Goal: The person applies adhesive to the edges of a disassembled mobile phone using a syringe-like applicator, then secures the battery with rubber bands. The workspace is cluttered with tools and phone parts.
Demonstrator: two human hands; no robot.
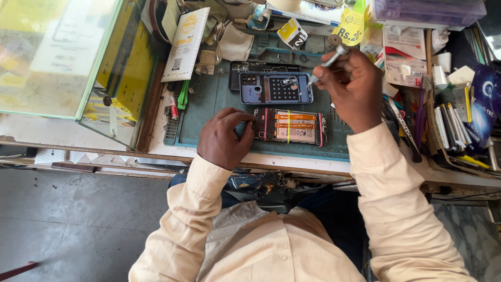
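Orange flex ribbons and a yellow-labelled battery show on the opened phone (290, 127), which lies flat on the teal work mat (209, 112) with its back cover off. From the head camera, your left hand (224, 138) is curled at the phone's left end, fingertips pinching that short edge to steady it. Your right hand (352, 89) is closed around a slim metal screwdriver (326, 63), lifted clear above and to the right of the phone, tip slanting down to the left.

The phone's long axis runs left to right across the mat, parallel to the near edge of the surface (292, 162); I cannot tell which end is its top. Just beyond it, nearly parallel, lies the removed blue inner frame (275, 87).

To do this step well, I'd judge you should keep the left hand's pinch low on the frame, off the ribbons. Bring the driver down upright onto each screw rather than at its present slant, so the bit seats squarely. Loose tools crowd the surface right of the phone, so watch your sleeve there.
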